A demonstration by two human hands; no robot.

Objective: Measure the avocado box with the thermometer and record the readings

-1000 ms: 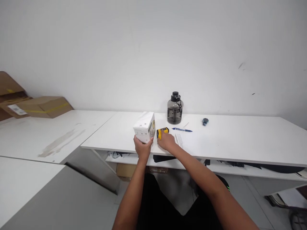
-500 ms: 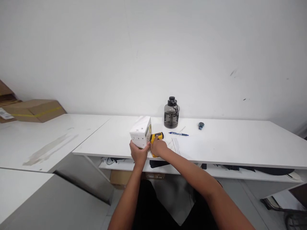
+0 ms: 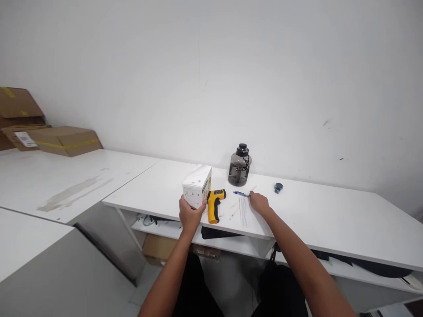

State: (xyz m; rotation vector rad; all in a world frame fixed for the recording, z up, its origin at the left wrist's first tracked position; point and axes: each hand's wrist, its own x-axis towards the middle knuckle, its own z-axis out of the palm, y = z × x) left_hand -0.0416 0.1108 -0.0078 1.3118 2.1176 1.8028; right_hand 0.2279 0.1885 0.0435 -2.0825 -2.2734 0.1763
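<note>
My left hand [image 3: 191,215] is wrapped round the near lower part of a white printed box [image 3: 195,187], thumb on its right side. Just right of the box lies a yellow and black infrared thermometer gun [image 3: 213,207], its handle toward me. My right hand [image 3: 259,202] is closed at the right end of a blue pen [image 3: 241,193], fingertips on it; that end is hidden. A printed paper sheet [image 3: 246,213] lies flat just below the pen, partly beside my right hand.
Behind the pen a dark clear water jug [image 3: 238,171] stands near the wall. A small blue and black item, perhaps a watch [image 3: 278,188], lies to the right. Cardboard boxes [image 3: 69,140] sit at far left. Below the tabletop runs a shelf [image 3: 224,246] with various things.
My right hand has let go of the thermometer gun and moved right to the pen. The gun now lies on the table. My left hand stays on the box; the view has shifted slightly.
</note>
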